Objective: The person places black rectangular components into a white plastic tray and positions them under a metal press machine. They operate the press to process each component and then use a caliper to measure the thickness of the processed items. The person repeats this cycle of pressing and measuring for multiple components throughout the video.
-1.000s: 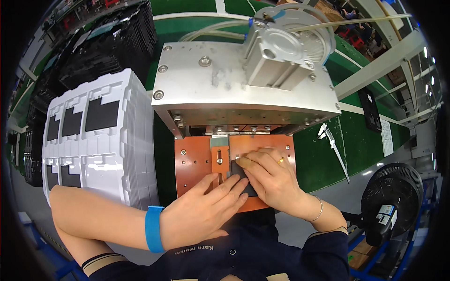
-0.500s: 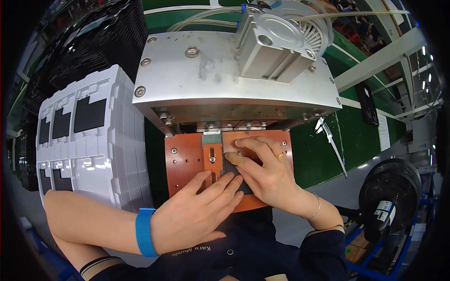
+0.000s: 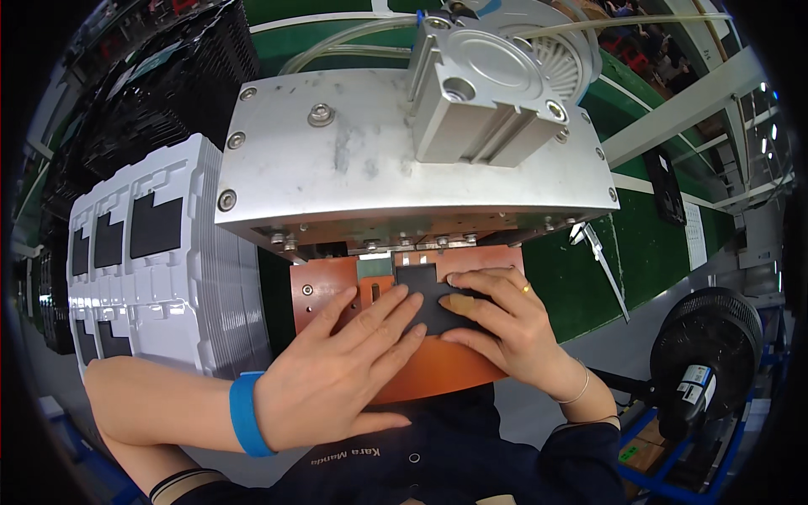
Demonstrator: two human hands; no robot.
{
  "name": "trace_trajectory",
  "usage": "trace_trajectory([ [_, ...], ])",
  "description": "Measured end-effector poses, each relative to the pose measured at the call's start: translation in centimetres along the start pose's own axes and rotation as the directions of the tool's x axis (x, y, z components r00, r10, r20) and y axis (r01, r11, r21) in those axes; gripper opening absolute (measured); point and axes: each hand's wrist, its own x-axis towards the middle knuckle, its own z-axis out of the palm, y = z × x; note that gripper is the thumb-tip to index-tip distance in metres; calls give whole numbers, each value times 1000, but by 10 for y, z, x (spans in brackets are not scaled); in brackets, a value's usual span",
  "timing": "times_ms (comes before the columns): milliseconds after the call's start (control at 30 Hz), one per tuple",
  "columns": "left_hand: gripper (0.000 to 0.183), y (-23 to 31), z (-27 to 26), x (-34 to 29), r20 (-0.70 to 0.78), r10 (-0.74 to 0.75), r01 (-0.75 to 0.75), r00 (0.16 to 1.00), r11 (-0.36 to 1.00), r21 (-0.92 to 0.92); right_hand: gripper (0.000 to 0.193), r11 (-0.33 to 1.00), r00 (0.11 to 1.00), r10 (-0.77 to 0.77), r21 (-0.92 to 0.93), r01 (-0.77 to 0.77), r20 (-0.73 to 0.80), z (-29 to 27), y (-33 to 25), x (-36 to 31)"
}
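A flat dark grey sheet [image 3: 418,282] with a notched corner lies on the orange plate [image 3: 438,370] under the metal press [image 3: 337,168]. My left hand [image 3: 337,362] is open, its fingers stretched and resting along the sheet's left side. Next to those fingers is a slotted orange guide block [image 3: 376,289], partly covered. My right hand [image 3: 505,324] touches the sheet's right edge with spread fingertips, one wearing a tan finger cover. Its thumb sits near the sheet's lower right corner. Both hands hide parts of the sheet's sides.
Stacked white trays [image 3: 160,286] holding dark notched sheets stand to the left, with black trays [image 3: 168,84] behind. A caliper [image 3: 602,261] lies on the green table at right. A black fan [image 3: 703,353] stands at the lower right.
The grey sheet now shows much more, lying flat between my hands. My right hand has shifted slightly right and down, its fingers moving off the sheet's middle to its right edge.
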Motion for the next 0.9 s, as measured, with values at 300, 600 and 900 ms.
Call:
trace_trajectory([
  [300,75,-9,-2,6,-18,-15,15,1000,1000,-9,36,999,999,-53,12,53,2,0,9,13],
  [600,75,-7,-4,6,28,-41,42,999,999,-17,37,1000,999,-31,1,31,30,0,10,13],
  [900,74,-6,-6,6,52,-59,59,997,998,4,35,1000,998,18,21,-20,61,-1,10,11],
])
